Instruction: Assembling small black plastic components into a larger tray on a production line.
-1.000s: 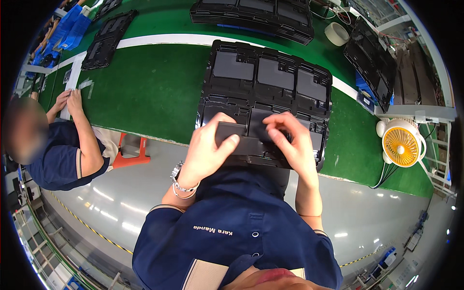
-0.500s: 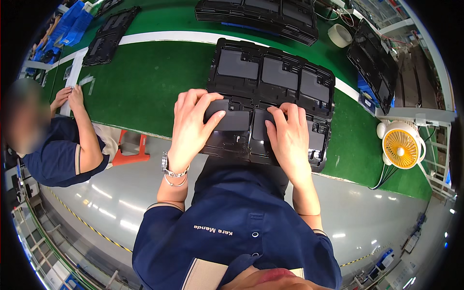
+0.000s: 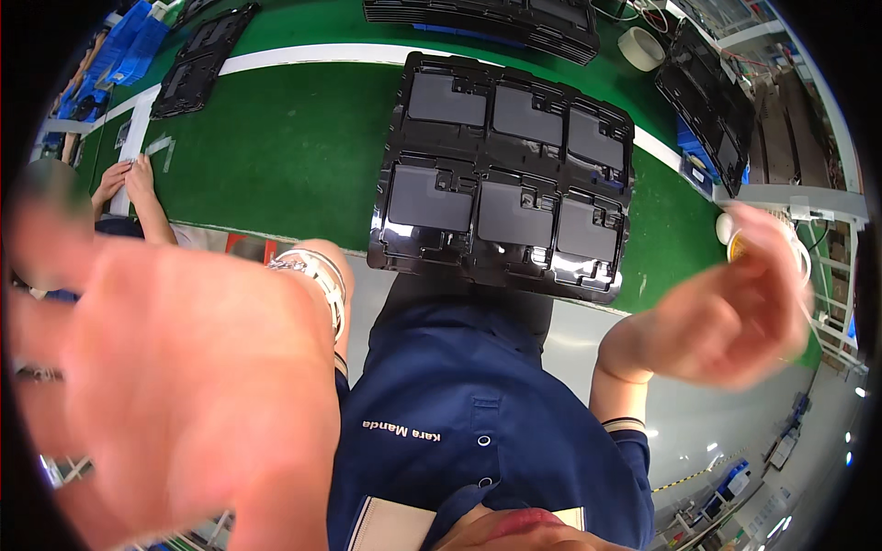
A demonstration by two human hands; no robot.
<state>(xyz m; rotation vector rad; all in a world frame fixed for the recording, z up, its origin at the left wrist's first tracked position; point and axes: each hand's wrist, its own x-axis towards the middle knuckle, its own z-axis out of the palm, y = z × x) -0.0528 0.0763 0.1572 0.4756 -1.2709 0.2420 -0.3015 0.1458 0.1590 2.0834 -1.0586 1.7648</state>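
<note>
A black plastic tray (image 3: pixel 481 149) lies on the green table in front of me, reaching its near edge. Flat dark grey rectangular pieces (image 3: pixel 428 199) sit in its compartments, in two rows. My left hand (image 3: pixel 197 367) is raised very near the camera at the left, large and blurred. Its fingers look spread, with nothing seen in them, and it is well apart from the tray. My right hand (image 3: pixel 735 312) is lifted off to the right, in front of the fan. Its fingers look bent but are smeared by motion, and whether they hold anything is hidden.
Stacked black trays (image 3: pixel 496 23) stand at the back of the green table (image 3: pixel 285 138). Another tray (image 3: pixel 707 106) leans at the right near a tape roll (image 3: pixel 641 49). A fan (image 3: pixel 735 241) is partly hidden. A co-worker's hands (image 3: pixel 126 179) are at the far left.
Both hands have left the tray's near row: the left went left and up toward the camera, the right swung right. The near-row pieces now show uncovered. The view has shifted slightly.
</note>
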